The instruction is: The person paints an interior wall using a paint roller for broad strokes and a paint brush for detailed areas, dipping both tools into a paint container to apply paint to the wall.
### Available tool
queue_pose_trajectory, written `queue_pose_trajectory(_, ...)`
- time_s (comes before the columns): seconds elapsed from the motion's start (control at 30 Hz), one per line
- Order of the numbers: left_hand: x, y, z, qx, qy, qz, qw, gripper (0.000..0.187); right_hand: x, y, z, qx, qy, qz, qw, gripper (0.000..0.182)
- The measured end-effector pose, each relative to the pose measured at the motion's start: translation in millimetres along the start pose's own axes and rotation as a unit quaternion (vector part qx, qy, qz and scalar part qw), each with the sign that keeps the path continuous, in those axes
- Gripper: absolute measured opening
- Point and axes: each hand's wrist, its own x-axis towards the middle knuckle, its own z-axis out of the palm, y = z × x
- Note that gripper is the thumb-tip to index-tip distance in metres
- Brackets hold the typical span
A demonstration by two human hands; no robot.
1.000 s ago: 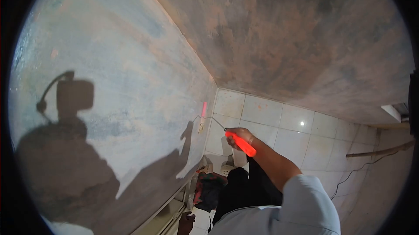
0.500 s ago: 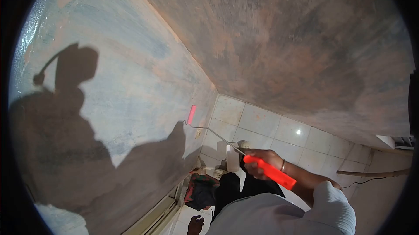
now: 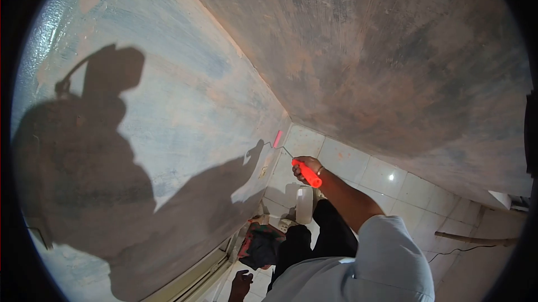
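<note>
Bathroom corner seen from above: a mottled blue-grey wall (image 3: 185, 105) at left meets a brown-stained wall (image 3: 392, 66) at right, with white tiles (image 3: 386, 176) lower down. The right hand (image 3: 303, 167) is closed in a full fist around the orange handle (image 3: 307, 173) of a small paint roller (image 3: 278, 139). A thin wire frame runs from the handle up and to the left; the red roller sleeve sits against the blue-grey wall, close to the corner. The tool's long axis runs diagonally, handle end low and toward the person, sleeve end high and pointing at the wall. By its look the roller is light and stiff, its wire shank slightly springy; the moulded handle is the sensible place to grip, clear of the sleeve, which may be wet. The left hand (image 3: 241, 283) hangs low beside dark trousers (image 3: 328, 234); whether its fingers are spread or curled cannot be told. Shadows of the person and roller fall across the left wall.
</note>
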Motion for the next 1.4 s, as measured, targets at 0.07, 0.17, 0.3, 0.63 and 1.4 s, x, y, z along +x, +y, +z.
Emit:
queue_pose_trajectory(0.07, 5.6, -12.9, 7.1, -0.031, -0.002, -0.011, 0.999, 0.04, -68.4, 13.8, 11.3, -0.12, -0.118, -0.053, 0.984, 0.023)
queue_pose_trajectory(0.17, 10.5, -30.2, 17.8, -0.087, -0.019, -0.056, 0.994, 0.041, -202.4, 41.2, 49.8, -0.031, -0.115, 0.032, 0.992, 0.024)
queue_pose_trajectory(0.3, 36.9, -66.1, 34.3, -0.13, -0.047, -0.106, 0.985, 0.041, -301.5, 76.0, 71.9, -0.001, -0.192, 0.023, 0.981, 0.021)
queue_pose_trajectory(0.63, 32.9, -23.2, 9.7, -0.122, -0.002, -0.037, 0.992, 0.046, -74.1, -11.2, -13.7, -0.052, -0.09, -0.026, 0.994, 0.028)
queue_pose_trajectory(1.4, 75.8, -45.2, 18.1, -0.149, -0.059, -0.07, 0.985, 0.047, -293.2, 47.1, 78.1, -0.139, -0.126, -0.024, 0.982, 0.042)
